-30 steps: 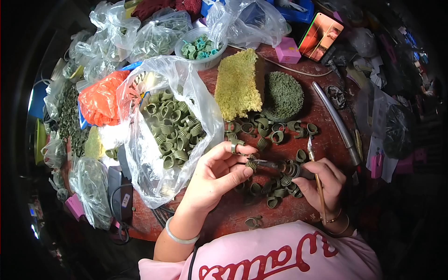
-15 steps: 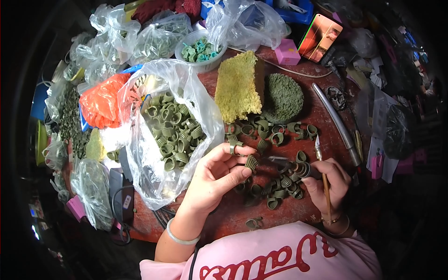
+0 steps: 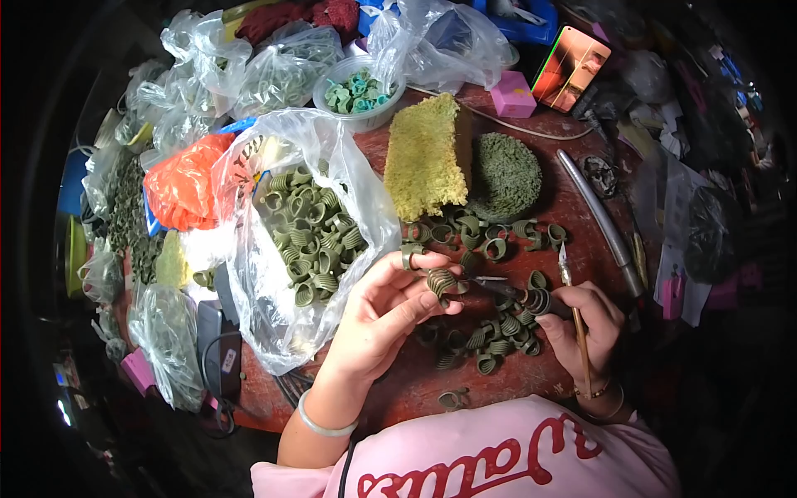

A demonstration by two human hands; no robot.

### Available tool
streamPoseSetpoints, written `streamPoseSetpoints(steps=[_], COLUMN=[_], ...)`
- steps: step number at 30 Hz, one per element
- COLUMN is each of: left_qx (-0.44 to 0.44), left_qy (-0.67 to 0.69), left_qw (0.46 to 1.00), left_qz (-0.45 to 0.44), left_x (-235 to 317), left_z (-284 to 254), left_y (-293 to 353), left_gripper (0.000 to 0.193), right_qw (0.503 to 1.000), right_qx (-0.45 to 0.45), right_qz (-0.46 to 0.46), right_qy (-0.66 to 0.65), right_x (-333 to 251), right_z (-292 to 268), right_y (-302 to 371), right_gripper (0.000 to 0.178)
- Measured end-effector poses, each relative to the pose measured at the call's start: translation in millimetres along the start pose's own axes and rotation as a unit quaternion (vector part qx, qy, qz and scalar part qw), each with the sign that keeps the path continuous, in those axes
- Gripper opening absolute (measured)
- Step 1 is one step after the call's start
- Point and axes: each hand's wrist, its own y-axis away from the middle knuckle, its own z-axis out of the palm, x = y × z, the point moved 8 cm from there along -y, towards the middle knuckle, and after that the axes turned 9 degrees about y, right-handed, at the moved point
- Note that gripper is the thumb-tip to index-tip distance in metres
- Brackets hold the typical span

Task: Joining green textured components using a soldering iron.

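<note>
Between thumb and fingers, my left hand [image 3: 365, 324] grips a ribbed dark green ring [image 3: 441, 282], apparently of wax. A second green ring [image 3: 410, 255] sits around its index finger. My right hand [image 3: 588, 319] is closed on a dark-handled tool [image 3: 544, 301] like a soldering iron, its thin metal tip pointing left at the held ring. The tip is at the ring's right edge; whether it touches, I cannot tell. A slim knife [image 3: 584, 353] with a brown handle and pointed blade also stands in my right hand. Several loose green rings [image 3: 498, 340] lie below the tool.
A clear plastic bag [image 3: 365, 224] full of green rings lies left. Behind are a yellow sponge block [image 3: 423, 158], a round green pad [image 3: 505, 174] and a tub [image 3: 357, 116] of teal pieces. A tapered metal rod [image 3: 598, 220] and a lit phone [image 3: 570, 68] are right.
My left hand has turned the pinched ring, so more of its ribbed side shows, and its fingers have shifted slightly. My right hand and its tools have hardly moved.
</note>
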Motion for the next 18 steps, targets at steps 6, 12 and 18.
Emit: streamPoseSetpoints(steps=[6,12,18], left_qx=[-0.009,-0.011,-0.005], left_qy=[-0.005,-0.018,-0.017], left_qw=[1.0,1.0,1.0], left_qz=[0.011,-0.002,-0.006], left_x=[0.6,1.5,0.2], left_z=[0.7,3.7,2.5], left_y=[1.2,2.8,2.8], left_gripper=[0.034,0.034,0.033], right_qw=[1.0,1.0,0.999], right_qx=[-0.014,-0.02,-0.03], right_qz=[-0.003,-0.001,-0.01], right_qy=[-0.007,-0.005,-0.008], right_x=[-3.5,-2.7,-4.0], right_z=[3.3,4.7,7.2], right_y=[0.9,1.4,1.5], right_gripper=[0.026,0.025,0.027])
